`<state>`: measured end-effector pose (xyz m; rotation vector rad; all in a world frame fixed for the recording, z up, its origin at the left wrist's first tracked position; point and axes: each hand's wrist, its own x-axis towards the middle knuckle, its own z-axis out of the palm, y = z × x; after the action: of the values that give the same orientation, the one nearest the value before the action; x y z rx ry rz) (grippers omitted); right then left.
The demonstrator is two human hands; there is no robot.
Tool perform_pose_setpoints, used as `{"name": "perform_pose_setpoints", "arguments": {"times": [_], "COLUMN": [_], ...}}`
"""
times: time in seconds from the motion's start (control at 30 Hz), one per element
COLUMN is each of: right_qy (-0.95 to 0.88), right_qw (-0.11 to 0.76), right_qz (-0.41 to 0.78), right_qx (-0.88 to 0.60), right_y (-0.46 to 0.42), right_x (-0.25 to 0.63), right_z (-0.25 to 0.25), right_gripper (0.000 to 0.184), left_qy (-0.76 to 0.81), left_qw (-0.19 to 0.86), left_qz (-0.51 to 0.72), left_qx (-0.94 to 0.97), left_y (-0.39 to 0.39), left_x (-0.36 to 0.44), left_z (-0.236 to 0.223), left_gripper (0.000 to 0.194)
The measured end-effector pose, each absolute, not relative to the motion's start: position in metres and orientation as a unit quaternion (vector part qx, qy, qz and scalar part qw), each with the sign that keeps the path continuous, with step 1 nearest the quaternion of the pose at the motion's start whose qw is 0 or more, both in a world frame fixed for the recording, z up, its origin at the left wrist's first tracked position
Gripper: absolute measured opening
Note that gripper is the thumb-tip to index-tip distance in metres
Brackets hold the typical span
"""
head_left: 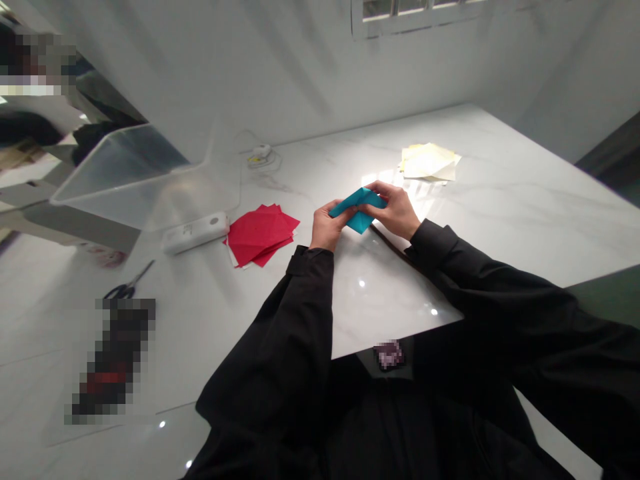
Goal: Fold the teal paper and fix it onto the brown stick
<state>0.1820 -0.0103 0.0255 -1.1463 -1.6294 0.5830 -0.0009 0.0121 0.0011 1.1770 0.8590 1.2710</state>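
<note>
The left hand (327, 227) and right hand (390, 210) pinch a blue folded paper (359, 209) with pointy corners, fingers closed on it.

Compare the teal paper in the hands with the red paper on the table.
The teal paper is folded into a compact shape, while the red paper is a loose pile of flat sheets. The teal paper is held up between the left hand and right hand; the red paper lies untouched on the marble tabletop. Both are brightly coloured paper.
</note>
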Motion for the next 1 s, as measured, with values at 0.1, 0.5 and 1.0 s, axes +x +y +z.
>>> {"name": "perform_pose_setpoints", "arguments": {"times": [0.1, 0.5, 1.0], "right_qy": [-0.676, -0.678, -0.673], "right_qw": [0.515, 0.501, 0.505], "right_qz": [0.239, 0.243, 0.246], "right_qx": [-0.469, -0.48, -0.481], "right_y": [-0.0098, -0.0104, -0.0069], "right_x": [0.1822, 0.1819, 0.1865], "right_z": [0.0244, 0.0266, 0.0269], "right_gripper": [0.027, 0.024, 0.036], "left_qy": [0.366, 0.36, 0.367], "left_qw": [0.566, 0.572, 0.578], "left_qz": [0.541, 0.54, 0.564], "left_qx": [0.503, 0.502, 0.461], "left_y": [0.0125, 0.0131, 0.0154], "left_x": [-0.0012, -0.0021, -0.0014], "left_z": [0.0005, -0.0003, -0.0038], "left_gripper": [0.045, 0.042, 0.05]}}
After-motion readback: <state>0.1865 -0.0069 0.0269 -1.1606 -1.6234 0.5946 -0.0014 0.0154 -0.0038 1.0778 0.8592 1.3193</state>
